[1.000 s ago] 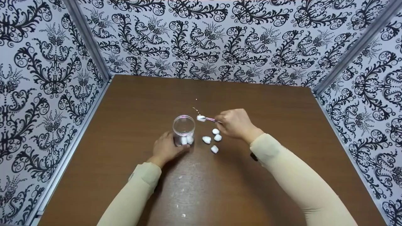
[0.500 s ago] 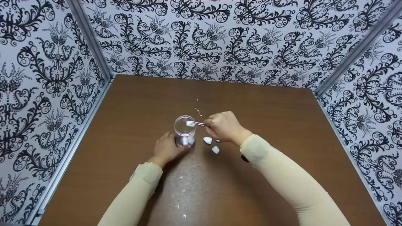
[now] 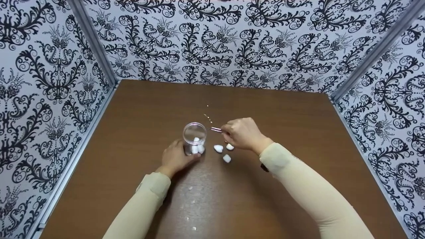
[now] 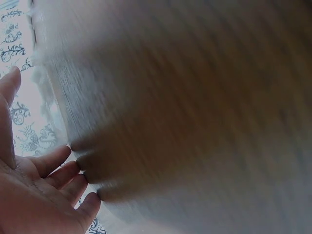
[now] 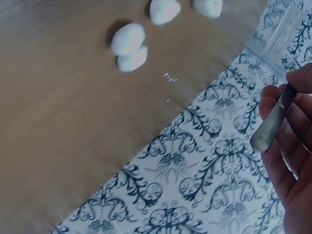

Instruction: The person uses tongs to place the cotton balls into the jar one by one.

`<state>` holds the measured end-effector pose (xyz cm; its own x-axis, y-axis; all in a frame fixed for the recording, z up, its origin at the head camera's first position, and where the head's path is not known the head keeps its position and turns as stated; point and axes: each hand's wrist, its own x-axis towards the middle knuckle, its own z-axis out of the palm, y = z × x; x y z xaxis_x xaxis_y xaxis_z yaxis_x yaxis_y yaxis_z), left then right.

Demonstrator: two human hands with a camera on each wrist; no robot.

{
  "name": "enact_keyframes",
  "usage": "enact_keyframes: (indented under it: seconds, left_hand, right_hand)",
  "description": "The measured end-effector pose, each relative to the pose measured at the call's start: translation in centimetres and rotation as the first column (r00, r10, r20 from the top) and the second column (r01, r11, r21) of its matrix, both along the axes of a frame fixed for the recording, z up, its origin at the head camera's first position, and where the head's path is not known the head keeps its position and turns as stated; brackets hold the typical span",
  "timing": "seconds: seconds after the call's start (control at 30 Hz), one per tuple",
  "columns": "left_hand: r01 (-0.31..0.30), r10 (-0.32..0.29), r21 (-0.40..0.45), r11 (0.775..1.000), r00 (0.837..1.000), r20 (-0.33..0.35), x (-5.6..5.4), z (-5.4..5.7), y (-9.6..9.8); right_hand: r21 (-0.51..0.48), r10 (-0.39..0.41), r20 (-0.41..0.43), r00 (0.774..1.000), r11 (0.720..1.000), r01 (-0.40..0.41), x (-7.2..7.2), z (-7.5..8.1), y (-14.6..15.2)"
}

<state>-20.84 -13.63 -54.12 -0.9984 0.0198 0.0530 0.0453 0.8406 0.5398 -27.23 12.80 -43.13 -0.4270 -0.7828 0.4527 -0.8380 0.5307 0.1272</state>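
A clear plastic jar (image 3: 195, 133) stands on the table with several cotton balls (image 3: 196, 148) inside. My left hand (image 3: 175, 154) holds it low down, fingers on the left side and thumb across the front. In the left wrist view the left hand's fingers (image 4: 58, 161) reach down to the tabletop. My right hand (image 3: 243, 132) pinches silver tweezers (image 3: 215, 129); their rounded end (image 5: 265, 136) shows below the thumb. Their tips point at the jar, just right of its rim, with nothing between them. Loose cotton balls (image 3: 218, 148) lie right of the jar; the right hand partly hides them in the head view.
The brown tabletop (image 3: 159, 106) is bounded by patterned white-and-black walls (image 3: 212, 43) at the back and sides. Small white specks (image 3: 208, 117) mark the table behind the jar. Two loose cotton balls (image 5: 129, 39) touch each other.
The tweezers carried a cotton ball left over the jar and let it go; it now lies inside. My right hand has drawn back slightly right. My left hand stays at the jar.
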Motion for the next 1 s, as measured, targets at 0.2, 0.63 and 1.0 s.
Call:
enact_keyframes:
  seconds: [0.2,0.63,1.0]
  left_hand:
    - [0.000,0.000,-0.001,1.000,1.000,0.002,0.0,0.0,-0.1]
    - [-0.014,0.014,0.025,1.000,1.000,0.001,-0.3,-0.6,-0.1]
    - [-0.011,0.011,0.026,1.000,1.000,0.001,-0.2,-0.5,0.0]
  right_hand:
    - [0.000,-0.050,0.006,0.999,0.999,0.050,-0.6,-1.0,2.6]
    - [0.083,-0.156,0.029,0.987,0.985,0.153,-1.2,-4.5,7.2]
    - [0.134,-0.217,0.099,0.971,0.970,0.203,-1.2,-5.7,8.0]
